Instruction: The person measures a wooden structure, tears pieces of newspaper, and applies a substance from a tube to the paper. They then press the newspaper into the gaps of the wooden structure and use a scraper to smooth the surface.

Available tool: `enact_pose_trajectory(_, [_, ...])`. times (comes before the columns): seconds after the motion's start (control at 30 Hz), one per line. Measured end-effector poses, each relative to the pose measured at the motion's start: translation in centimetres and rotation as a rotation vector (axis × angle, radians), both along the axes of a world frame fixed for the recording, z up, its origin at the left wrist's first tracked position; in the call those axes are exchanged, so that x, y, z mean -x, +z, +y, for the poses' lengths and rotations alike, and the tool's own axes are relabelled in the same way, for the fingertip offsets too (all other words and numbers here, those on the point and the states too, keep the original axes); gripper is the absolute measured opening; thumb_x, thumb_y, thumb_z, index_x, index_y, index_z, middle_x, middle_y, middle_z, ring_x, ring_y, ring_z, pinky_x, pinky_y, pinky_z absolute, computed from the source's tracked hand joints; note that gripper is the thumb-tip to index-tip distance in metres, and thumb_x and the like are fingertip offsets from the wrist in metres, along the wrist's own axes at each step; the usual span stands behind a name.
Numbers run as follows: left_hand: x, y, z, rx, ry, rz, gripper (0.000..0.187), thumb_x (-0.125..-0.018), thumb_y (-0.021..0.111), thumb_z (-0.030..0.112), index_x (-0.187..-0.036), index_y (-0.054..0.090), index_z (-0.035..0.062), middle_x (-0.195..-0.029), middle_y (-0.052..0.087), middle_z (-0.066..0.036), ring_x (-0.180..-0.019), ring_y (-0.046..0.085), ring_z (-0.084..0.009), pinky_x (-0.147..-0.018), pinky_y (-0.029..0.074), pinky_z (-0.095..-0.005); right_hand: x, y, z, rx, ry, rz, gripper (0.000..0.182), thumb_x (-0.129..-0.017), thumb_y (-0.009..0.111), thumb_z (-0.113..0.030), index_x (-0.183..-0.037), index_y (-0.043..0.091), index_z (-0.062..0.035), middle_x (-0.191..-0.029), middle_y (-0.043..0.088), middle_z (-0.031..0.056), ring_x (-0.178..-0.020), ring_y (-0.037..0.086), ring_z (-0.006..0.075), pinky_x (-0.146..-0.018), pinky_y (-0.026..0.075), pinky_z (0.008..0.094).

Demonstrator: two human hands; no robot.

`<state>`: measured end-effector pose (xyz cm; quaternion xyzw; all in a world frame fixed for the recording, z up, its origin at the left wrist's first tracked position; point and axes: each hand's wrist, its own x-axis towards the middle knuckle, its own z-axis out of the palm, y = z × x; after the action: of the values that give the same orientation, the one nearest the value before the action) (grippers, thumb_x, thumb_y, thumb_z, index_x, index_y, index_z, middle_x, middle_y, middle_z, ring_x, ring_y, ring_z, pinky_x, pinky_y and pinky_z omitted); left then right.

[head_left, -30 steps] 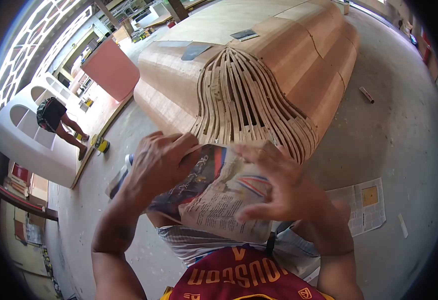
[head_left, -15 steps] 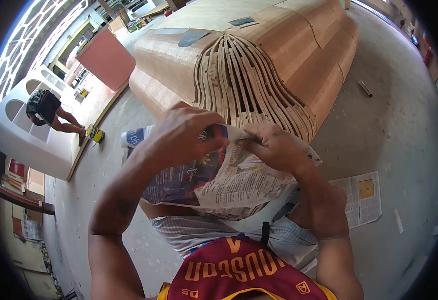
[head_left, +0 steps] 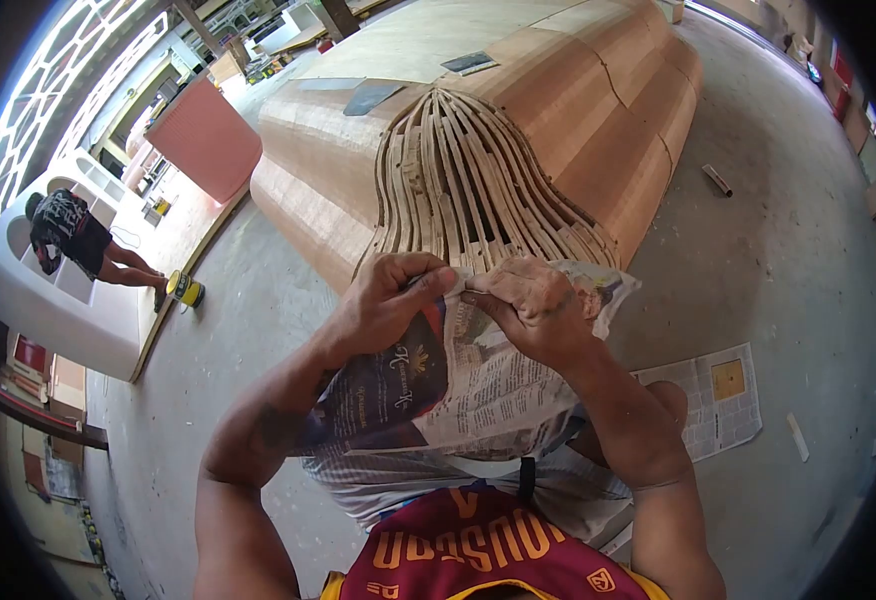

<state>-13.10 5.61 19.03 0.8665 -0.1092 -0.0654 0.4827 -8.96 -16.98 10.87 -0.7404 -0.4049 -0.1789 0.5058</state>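
Note:
A printed newspaper sheet (head_left: 493, 395) hangs in front of my body, pinched at its top edge by both hands. My left hand (head_left: 390, 300) grips it with thumb and fingers pressed together. Close beside it, my right hand (head_left: 533, 305) is closed on the same edge, its thumb pointing toward the left hand. Part of the sheet shows beyond the right hand, and its lower part hangs over my lap. Just beyond the hands rises a large curved wooden form (head_left: 598, 130) with a fan of slatted strips (head_left: 468, 180) at its near end.
A newspaper sheet (head_left: 698, 415) with a tan square (head_left: 729, 380) lies on the floor at the right, near a short tube (head_left: 717, 180) and a white strip (head_left: 797, 437). At left, a person (head_left: 73, 235) bends near a yellow-black bucket (head_left: 186, 290), beside a pink panel (head_left: 205, 140).
My hands have moved closer together at the sheet's top edge, and the left hand has turned. The sheet hangs more steeply. The person at the left has shifted slightly left in view.

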Motion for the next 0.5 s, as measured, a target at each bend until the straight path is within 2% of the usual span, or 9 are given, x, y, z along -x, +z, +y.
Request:
enact_pose_trajectory(0.07, [0.1, 0.1, 0.2, -0.016, 0.032, -0.002, 0.032, -0.108, 0.065, 0.026, -0.098, 0.074, -0.0034, -0.076, 0.071, -0.005, -0.072, 0.065, -0.0077, -0.066, 0.053, -0.0308, 0.1, 0.8, -0.4, 0.054, -0.002, -0.017, 0.025, -0.096, 0.077, -0.029, -0.108, 0.079, -0.008, -0.1, 0.077, 0.0105, -0.092, 0.072, 0.0308, -0.088, 0.051, 0.0436])
enact_pose_trajectory(0.17, [0.5, 0.5, 1.3, -0.166, 0.077, -0.131, 0.028, -0.107, 0.067, 0.025, -0.1, 0.074, -0.0019, -0.076, 0.072, -0.008, -0.069, 0.066, -0.0111, -0.066, 0.053, -0.0328, -0.5, 2.5, -2.9, 0.327, -0.149, 0.015, 0.023, -0.094, 0.079, -0.025, -0.11, 0.079, -0.0081, -0.101, 0.078, 0.0098, -0.094, 0.072, 0.028, -0.093, 0.049, 0.0429])
enact_pose_trajectory(0.23, [0.8, 2.0, 2.7, -0.337, 0.109, -0.28, 0.025, -0.106, 0.068, 0.023, -0.1, 0.073, -0.0009, -0.075, 0.072, -0.01, -0.067, 0.066, -0.0139, -0.065, 0.052, -0.0343, -2.2, 1.8, -5.4, 0.388, -0.169, 0.011, 0.022, -0.094, 0.079, -0.022, -0.108, 0.078, -0.0049, -0.1, 0.078, 0.0099, -0.09, 0.072, 0.0261, -0.09, 0.05, 0.0409])
enact_pose_trajectory(0.27, [1.1, 2.8, 3.3, -0.38, 0.154, -0.256, 0.022, -0.104, 0.069, 0.021, -0.099, 0.072, -0.0006, -0.073, 0.068, -0.013, -0.064, 0.064, -0.0165, -0.064, 0.051, -0.0366, -2.9, 1.4, -6.4, 0.416, -0.179, 0.009, 0.021, -0.094, 0.079, -0.02, -0.107, 0.078, -0.0033, -0.1, 0.078, 0.0099, -0.088, 0.072, 0.0252, -0.088, 0.051, 0.0399])
enact_pose_trajectory(0.37, [1.4, 3.7, 6.0, -0.505, 0.191, -0.302, 0.022, -0.104, 0.07, 0.02, -0.096, 0.071, -0.0009, -0.07, 0.066, -0.014, -0.062, 0.062, -0.0168, -0.063, 0.049, -0.0376, -3.3, 2.1, -8.3, 0.173, 0.001, 0.453, 0.019, -0.095, 0.078, -0.014, -0.105, 0.077, 0.0014, -0.097, 0.077, 0.0091, -0.084, 0.07, 0.0206, -0.082, 0.053, 0.036])
enact_pose_trajectory(0.4, [1.2, 3.1, 7.2, -0.482, 0.221, -0.386, 0.026, -0.104, 0.069, 0.023, -0.095, 0.07, -0.0013, -0.068, 0.062, -0.013, -0.062, 0.059, -0.0143, -0.061, 0.047, -0.0368, -3.2, 2.4, -8.9, 0.142, -0.011, 0.491, 0.018, -0.095, 0.078, -0.013, -0.105, 0.076, 0.0025, -0.095, 0.076, 0.0085, -0.084, 0.069, 0.019, -0.081, 0.053, 0.0349])
enact_pose_trajectory(0.5, [1.1, 3.2, 9.9, -0.469, 0.414, -0.368, 0.031, -0.105, 0.069, 0.027, -0.093, 0.068, -0.0012, -0.066, 0.059, -0.011, -0.065, 0.057, -0.0108, -0.062, 0.046, -0.0351, -3.0, 2.8, -9.9, 0.065, -0.038, 0.554, 0.019, -0.096, 0.078, -0.012, -0.105, 0.076, 0.0045, -0.091, 0.073, 0.0065, -0.083, 0.067, 0.0149, -0.077, 0.052, 0.0322])
